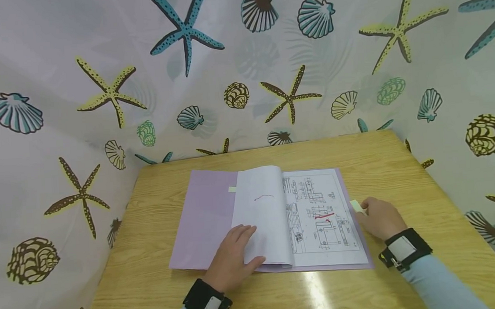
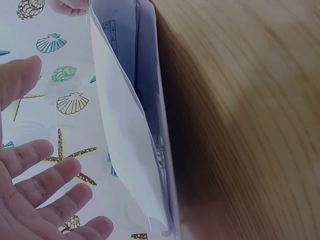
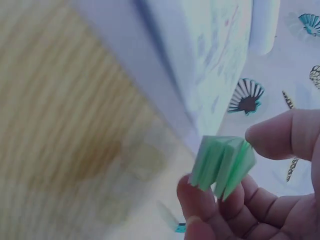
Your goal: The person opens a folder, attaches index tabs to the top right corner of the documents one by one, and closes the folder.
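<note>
A lilac folder (image 1: pixel 208 213) lies spread on the table with bound paper sheets inside. Its right-hand sheet (image 1: pixel 326 258) bears technical drawings with red pen marks, and a thin reddish line crosses the mostly blank turned page (image 1: pixel 264 219). My left hand (image 1: pixel 233 261) is at the lower left of that page, fingers extended; the left wrist view shows them spread beside the sheets. Just off the folder's right edge, my right hand (image 1: pixel 381 217) pinches a small pad of pale green sticky notes (image 3: pixel 222 162) between thumb and fingers.
The wooden table (image 1: pixel 160 193) carries the folder near its middle. A pale sticky tab (image 1: pixel 232 189) marks the turned page's left edge. Behind and beside the table hangs a white curtain (image 1: pixel 225 71) printed with starfish and shells.
</note>
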Motion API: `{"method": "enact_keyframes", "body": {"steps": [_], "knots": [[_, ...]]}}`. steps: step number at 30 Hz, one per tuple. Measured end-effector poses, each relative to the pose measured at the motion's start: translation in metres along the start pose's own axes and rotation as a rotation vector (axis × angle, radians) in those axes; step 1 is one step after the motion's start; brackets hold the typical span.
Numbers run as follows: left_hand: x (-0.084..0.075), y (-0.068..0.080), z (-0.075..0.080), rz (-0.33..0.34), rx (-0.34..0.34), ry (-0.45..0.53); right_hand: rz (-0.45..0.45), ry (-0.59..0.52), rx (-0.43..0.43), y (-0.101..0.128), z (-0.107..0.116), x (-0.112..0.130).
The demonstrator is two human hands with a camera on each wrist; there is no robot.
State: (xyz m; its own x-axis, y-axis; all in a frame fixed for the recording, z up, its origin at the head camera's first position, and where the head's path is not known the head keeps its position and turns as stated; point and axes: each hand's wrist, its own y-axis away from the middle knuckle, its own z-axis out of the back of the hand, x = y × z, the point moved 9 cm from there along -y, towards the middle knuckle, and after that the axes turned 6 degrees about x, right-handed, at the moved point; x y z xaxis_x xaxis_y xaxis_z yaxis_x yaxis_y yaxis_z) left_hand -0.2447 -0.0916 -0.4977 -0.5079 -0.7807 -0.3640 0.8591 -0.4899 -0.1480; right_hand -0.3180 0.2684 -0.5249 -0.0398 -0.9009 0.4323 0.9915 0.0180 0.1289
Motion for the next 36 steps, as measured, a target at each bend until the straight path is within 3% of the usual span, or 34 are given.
{"method": "enact_keyframes", "body": {"steps": [16, 27, 36], "knots": [[-0.015, -0.006, 0.009, -0.056, -0.039, 0.022, 0.126, -0.102, 0.013, 0.003, -0.007, 0.063], [-0.018, -0.008, 0.009, -0.082, -0.065, 0.022, 0.338, -0.233, 0.023, 0.015, -0.014, 0.100], [-0.027, -0.014, 0.012, -0.098, -0.092, 0.020, 0.403, -0.383, 0.137, 0.024, -0.017, 0.126]]}}
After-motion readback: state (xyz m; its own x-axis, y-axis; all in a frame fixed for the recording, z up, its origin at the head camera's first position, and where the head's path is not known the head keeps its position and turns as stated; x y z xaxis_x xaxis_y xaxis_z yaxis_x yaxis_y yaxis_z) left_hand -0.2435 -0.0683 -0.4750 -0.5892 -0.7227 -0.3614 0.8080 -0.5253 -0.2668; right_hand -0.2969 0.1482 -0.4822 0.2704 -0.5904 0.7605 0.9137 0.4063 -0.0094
